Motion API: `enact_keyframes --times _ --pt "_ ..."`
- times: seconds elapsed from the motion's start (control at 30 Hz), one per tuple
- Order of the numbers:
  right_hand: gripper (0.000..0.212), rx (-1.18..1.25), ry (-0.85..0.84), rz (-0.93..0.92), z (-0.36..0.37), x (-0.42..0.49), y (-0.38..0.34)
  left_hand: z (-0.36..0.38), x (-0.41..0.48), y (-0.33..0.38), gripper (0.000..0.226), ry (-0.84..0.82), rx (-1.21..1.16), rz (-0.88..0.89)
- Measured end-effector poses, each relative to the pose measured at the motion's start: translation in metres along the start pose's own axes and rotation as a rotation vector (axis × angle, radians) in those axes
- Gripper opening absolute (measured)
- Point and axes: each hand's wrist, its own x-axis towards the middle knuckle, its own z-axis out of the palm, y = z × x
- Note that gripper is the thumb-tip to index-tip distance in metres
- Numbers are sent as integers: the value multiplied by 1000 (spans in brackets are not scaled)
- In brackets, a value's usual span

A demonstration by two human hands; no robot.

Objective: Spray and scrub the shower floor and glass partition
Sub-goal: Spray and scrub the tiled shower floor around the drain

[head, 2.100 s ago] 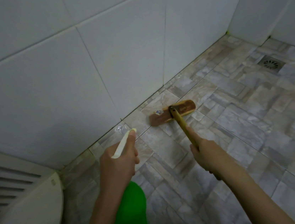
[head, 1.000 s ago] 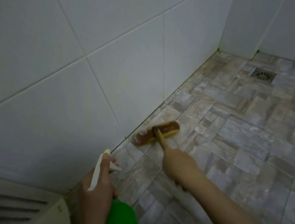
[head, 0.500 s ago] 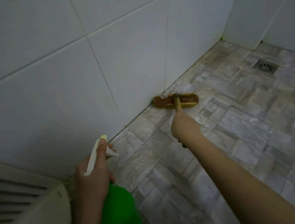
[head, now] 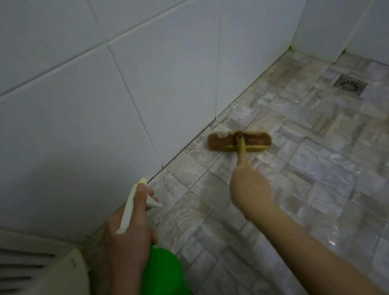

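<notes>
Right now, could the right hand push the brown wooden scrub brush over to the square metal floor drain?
Probably yes. The right hand grips the handle of the brown wooden scrub brush, and only bare stone-pattern floor tile lies between it and the square metal floor drain. The arm already looks well extended, so a step forward may be needed.

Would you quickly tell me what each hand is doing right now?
Left hand: closed around the green spray bottle.
Right hand: closed on the scrub brush handle.

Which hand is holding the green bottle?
The left hand. It grips the green spray bottle by its pale trigger top, near the wall. The right hand holds the scrub brush handle, out on the floor tiles.
</notes>
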Motion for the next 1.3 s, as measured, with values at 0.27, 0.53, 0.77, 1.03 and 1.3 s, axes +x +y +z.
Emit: enact_keyframes --times 0.27,0.53,0.77,1.03,1.3 --pt "83 35 -15 54 -41 94 9 3 -1 -7 38 -20 4 -6" --pt "91 -85 -44 -241 7 -33 8 6 -4 -13 33 -33 39 -21" --pt "86 -88 -199 -202 -23 -38 30 0 -10 -9 32 -94 2 11" --pt "83 -153 -178 -107 -21 -79 73 17 -17 -6 34 -234 49 25" --pt "91 -158 -352 116 -39 -191 110 43 -29 -3 35 -418 20 45"
